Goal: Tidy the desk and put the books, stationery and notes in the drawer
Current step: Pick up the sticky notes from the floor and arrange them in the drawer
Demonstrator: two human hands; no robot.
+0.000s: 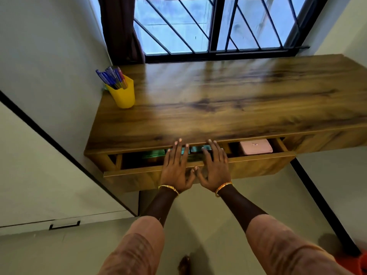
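Observation:
The wooden desk (218, 96) has its drawer (258, 167) partly pulled out under the front edge. My left hand (175, 167) and my right hand (213, 165) lie flat side by side on the drawer's front rim, fingers spread and reaching over the opening. Neither hand holds anything. Inside the drawer I see a pink case (256, 146) at the right and green items (154, 153) at the left, partly hidden by the desktop and my fingers. A yellow cup (123, 94) with several blue pens (111, 77) stands at the desk's back left corner.
A barred window (208, 26) and a dark curtain (121, 28) are behind the desk. White walls close in on the left and right. A white cabinet with a black handle (64, 225) is at the lower left. The floor lies below the drawer.

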